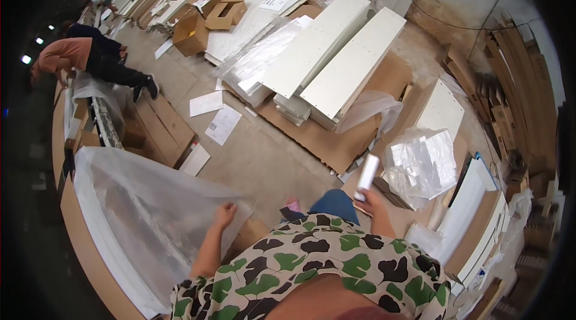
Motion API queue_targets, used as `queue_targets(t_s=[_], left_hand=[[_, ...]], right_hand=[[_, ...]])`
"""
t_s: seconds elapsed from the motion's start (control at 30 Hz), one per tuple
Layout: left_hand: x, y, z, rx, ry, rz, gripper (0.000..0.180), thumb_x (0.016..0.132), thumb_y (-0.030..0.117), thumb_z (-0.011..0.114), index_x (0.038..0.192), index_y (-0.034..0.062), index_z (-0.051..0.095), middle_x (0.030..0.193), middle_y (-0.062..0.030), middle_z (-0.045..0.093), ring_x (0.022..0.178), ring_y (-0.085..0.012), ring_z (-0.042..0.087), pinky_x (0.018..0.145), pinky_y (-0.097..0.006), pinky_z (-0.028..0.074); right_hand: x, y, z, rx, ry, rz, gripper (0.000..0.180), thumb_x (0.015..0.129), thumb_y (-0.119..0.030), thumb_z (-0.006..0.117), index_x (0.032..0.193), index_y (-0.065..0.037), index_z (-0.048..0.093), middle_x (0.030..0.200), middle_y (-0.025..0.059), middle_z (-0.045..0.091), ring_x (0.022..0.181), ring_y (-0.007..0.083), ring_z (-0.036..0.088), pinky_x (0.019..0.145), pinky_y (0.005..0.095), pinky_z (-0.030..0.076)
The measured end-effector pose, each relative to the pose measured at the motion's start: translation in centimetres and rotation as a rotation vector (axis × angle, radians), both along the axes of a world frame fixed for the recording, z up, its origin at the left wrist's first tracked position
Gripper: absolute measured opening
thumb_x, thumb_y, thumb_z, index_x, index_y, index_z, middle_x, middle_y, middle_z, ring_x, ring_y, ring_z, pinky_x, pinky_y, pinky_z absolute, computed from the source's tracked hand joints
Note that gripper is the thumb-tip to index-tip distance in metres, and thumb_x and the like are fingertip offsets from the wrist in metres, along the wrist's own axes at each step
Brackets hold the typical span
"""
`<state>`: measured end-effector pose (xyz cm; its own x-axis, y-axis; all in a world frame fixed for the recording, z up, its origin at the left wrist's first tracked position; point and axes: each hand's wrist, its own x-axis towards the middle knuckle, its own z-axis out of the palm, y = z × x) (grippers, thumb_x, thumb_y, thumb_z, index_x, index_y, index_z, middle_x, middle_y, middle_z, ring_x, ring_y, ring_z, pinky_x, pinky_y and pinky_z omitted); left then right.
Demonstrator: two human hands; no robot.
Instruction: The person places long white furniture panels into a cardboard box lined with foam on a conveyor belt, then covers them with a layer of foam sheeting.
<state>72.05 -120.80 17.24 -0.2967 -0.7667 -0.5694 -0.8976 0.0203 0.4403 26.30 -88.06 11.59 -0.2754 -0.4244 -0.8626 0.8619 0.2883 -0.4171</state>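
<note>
My left hand (225, 215) is closed at the near edge of a clear plastic sheet (150, 200), which stretches toward it from the left. Under the sheet lies a long white board (105, 224), seen partly through the plastic. My right hand (373, 202) grips a narrow white block-like piece (368, 175), held upright and slightly blurred; its exact kind is unclear. Right of that hand, a clear plastic-wrapped bundle (420, 161) lies on boards.
Ahead, stacked white panels (354, 62) rest on brown cardboard (300, 140). Open cardboard boxes (227, 9) stand farther back. Papers (224, 124) lie on the floor. A person (72, 56) bends over at far left. Long cartons (522, 74) lean along the right wall.
</note>
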Motion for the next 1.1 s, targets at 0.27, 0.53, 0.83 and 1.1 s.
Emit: queue_targets(t_s=[0.27,0.53,0.83,1.1], left_hand=[[-16.4,-14.5,2.3,0.019,0.215,-0.309,0.039,0.081,0.032,0.055,0.103,0.0008,0.06,0.099,-0.0185,0.061,0.093,-0.0294,0.059,0.081,-0.036,0.045],[-29.6,-20.1,4.7,0.421,0.371,-0.516,0.042,0.083,0.036,0.056,0.101,-0.0016,0.06,0.087,-0.0085,0.062,0.08,-0.0143,0.056,0.072,-0.028,0.045],[-47.7,-27.0,-1.4,0.561,0.253,-0.347,0.06,0.079,0.053,0.053,0.102,-0.0027,0.054,0.088,-0.0095,0.057,0.069,-0.0168,0.054,0.063,-0.029,0.044],[-55.2,-26.5,-3.8,0.3,0.369,-0.294,0.062,0.073,0.048,0.062,0.095,-0.0106,0.059,0.093,-0.0209,0.061,0.085,-0.0272,0.06,0.07,-0.034,0.047]], right_hand=[[-4.7,-23.0,2.0,0.013,0.189,-0.049,0.036,0.075,-0.029,0.067,0.104,-0.014,0.051,0.099,0.0024,0.052,0.088,0.0217,0.05,0.072,0.0359,0.043],[-8.3,-32.0,-0.9,-0.258,0.017,-0.421,0.03,0.076,-0.017,0.065,0.102,-0.007,0.056,0.096,0.0043,0.058,0.086,0.0185,0.055,0.071,0.032,0.046],[-2.8,-31.5,6.7,-0.307,0.189,-0.353,0.024,0.075,-0.01,0.064,0.096,0.002,0.058,0.091,0.009,0.061,0.083,0.0167,0.058,0.071,0.0291,0.047],[8.0,-37.4,9.5,-0.027,0.142,-0.485,0.013,0.07,-0.003,0.066,0.082,0.002,0.063,0.08,0.0081,0.064,0.073,0.0164,0.06,0.07,0.0267,0.046]])
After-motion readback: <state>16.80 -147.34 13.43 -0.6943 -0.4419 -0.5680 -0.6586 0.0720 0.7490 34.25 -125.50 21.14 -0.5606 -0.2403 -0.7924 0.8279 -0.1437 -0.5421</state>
